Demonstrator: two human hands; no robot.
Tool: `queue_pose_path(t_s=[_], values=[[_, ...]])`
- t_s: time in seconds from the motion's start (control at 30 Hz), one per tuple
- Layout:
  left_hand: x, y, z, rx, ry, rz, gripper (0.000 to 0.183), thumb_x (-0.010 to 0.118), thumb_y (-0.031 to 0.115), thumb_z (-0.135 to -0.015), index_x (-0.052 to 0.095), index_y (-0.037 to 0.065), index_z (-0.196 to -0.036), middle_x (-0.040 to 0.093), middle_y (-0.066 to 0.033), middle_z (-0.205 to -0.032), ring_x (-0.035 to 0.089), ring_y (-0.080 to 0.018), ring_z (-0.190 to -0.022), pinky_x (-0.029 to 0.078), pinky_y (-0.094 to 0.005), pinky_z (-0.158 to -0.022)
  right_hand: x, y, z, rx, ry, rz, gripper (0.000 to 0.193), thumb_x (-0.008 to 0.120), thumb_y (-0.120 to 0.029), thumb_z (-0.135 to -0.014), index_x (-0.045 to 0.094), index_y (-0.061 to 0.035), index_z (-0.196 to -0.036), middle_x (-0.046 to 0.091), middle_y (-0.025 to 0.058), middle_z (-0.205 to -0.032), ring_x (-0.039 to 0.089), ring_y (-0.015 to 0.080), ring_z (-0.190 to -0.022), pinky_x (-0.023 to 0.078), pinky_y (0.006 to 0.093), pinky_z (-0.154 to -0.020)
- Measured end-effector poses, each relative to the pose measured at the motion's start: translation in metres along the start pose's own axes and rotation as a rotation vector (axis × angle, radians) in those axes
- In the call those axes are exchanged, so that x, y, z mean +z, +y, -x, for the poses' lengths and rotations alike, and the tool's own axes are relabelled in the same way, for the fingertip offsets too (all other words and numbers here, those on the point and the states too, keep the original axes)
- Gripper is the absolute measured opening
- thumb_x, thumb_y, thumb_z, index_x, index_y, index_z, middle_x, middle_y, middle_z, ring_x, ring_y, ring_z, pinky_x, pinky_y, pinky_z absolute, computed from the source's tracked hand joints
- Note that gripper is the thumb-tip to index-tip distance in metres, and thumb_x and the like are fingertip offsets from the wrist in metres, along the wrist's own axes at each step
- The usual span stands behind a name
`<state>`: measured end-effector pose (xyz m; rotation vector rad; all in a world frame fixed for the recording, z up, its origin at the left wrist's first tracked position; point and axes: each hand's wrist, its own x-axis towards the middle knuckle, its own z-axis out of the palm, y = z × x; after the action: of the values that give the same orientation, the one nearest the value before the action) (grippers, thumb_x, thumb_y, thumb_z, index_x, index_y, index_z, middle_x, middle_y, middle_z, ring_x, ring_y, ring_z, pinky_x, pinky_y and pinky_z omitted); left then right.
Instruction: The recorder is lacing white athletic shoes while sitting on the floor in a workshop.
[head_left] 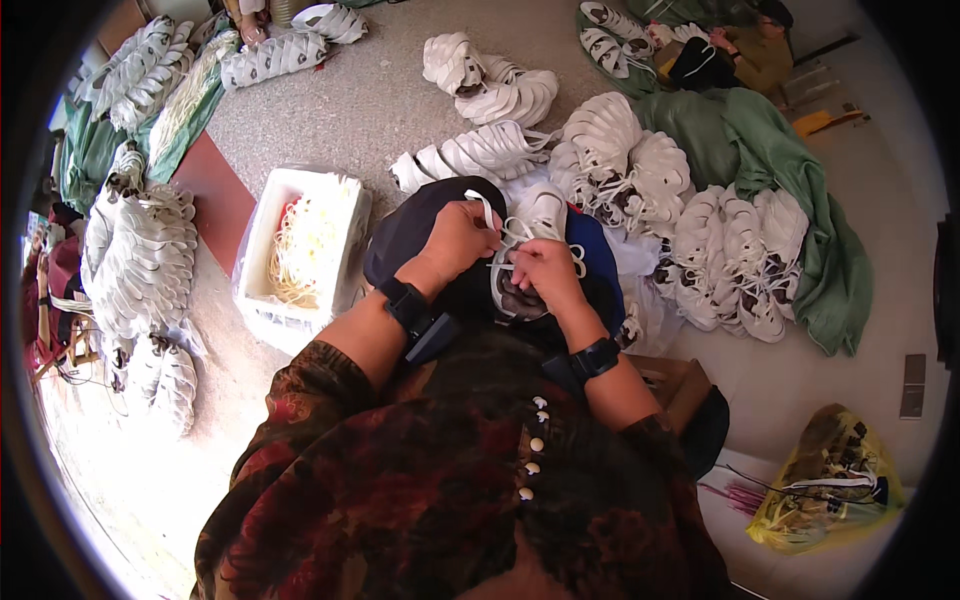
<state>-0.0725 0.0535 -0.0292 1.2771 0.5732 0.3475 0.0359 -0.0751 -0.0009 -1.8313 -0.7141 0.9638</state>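
Observation:
A white sneaker (541,208) lies on my lap, its toe pointing away and its dark lined opening towards me. White shoelace (481,206) loops up from my left hand (458,238), whose fingers are pinched on it just left of the shoe. My right hand (543,270) is closed at the shoe's near right side, over the eyelets, with lace between thumb and fingers. Its fingertips partly cover the tongue. Dark cloth (410,235) covers my lap under the shoe.
To my left stands a white plastic tub (255,290) lined with film, holding loose pale laces (305,250). Rows of white shoe uppers (140,250) lie at left, ahead and right. Green cloth (770,170) and a yellow bag (830,480) are at right. Other people sit nearby.

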Motion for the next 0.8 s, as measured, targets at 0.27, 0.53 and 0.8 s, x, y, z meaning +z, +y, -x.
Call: queue_pose_path(t_s=[0.27, 0.53, 0.8], values=[[0.011, -0.013, -0.015, 0.169, 0.149, -0.393, 0.008, 0.061, -0.004, -0.069, 0.060, 0.000, -0.076, 0.060, -0.0053, -0.061, 0.057, -0.0085, -0.054, 0.045, -0.0234, -0.049, 0.010, 0.004, -0.004, -0.014, 0.151, 0.261, 0.019, 0.065, -0.008, -0.076, 0.057, 0.0019, -0.062, 0.055, 0.0068, -0.048, 0.054, 0.0125, -0.041, 0.039, 0.0256, -0.041], [0.011, -0.004, -0.008, 0.254, 0.158, -0.530, 0.008, 0.064, 0.001, -0.066, 0.060, 0.001, -0.074, 0.061, -0.0066, -0.060, 0.059, -0.0126, -0.055, 0.047, -0.0269, -0.052, 0.016, 0.000, 0.003, -0.039, 0.207, 0.190, 0.013, 0.064, -0.001, -0.076, 0.056, 0.0032, -0.066, 0.057, 0.0077, -0.053, 0.055, 0.0124, -0.042, 0.040, 0.0249, -0.041], [0.009, 0.000, -0.017, 0.180, 0.112, -0.514, 0.007, 0.063, 0.005, -0.067, 0.061, 0.002, -0.074, 0.062, -0.0141, -0.066, 0.063, -0.0229, -0.060, 0.049, -0.0308, -0.058, 0.017, 0.001, 0.006, -0.073, 0.236, 0.157, 0.011, 0.064, 0.000, -0.075, 0.054, 0.0033, -0.071, 0.056, 0.0080, -0.056, 0.055, 0.0121, -0.043, 0.042, 0.0242, -0.041]])
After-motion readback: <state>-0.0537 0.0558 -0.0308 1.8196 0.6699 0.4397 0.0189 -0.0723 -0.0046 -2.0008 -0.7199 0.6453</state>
